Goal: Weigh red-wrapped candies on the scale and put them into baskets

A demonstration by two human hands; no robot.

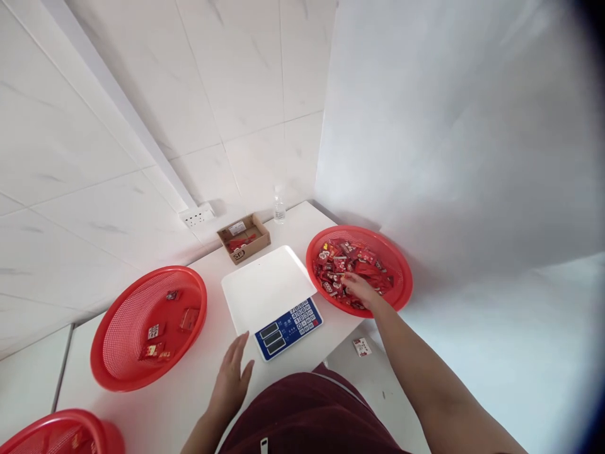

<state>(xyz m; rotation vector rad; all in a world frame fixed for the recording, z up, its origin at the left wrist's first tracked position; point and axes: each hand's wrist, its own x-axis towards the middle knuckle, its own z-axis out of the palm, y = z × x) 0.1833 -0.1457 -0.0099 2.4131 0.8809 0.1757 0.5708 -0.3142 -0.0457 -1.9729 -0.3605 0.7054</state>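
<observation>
My right hand (360, 289) reaches into the red basket (399, 255) at the right, which is full of small red snack packets (347, 261). Its fingers curl down among the packets; whether they grip one is hidden. My left hand (231, 377) lies flat on the white table, fingers stretched out, just left of the keypad of a white digital scale (267, 290) with a blue front panel. Nothing lies on the scale's platform.
A second red basket (113, 328) at the left holds several packets. Part of a third red basket (61, 432) shows at the bottom left. A small cardboard box (243, 238), a clear water bottle (279, 207) and a wall socket (196, 216) are at the back. One packet (362, 347) lies on the floor.
</observation>
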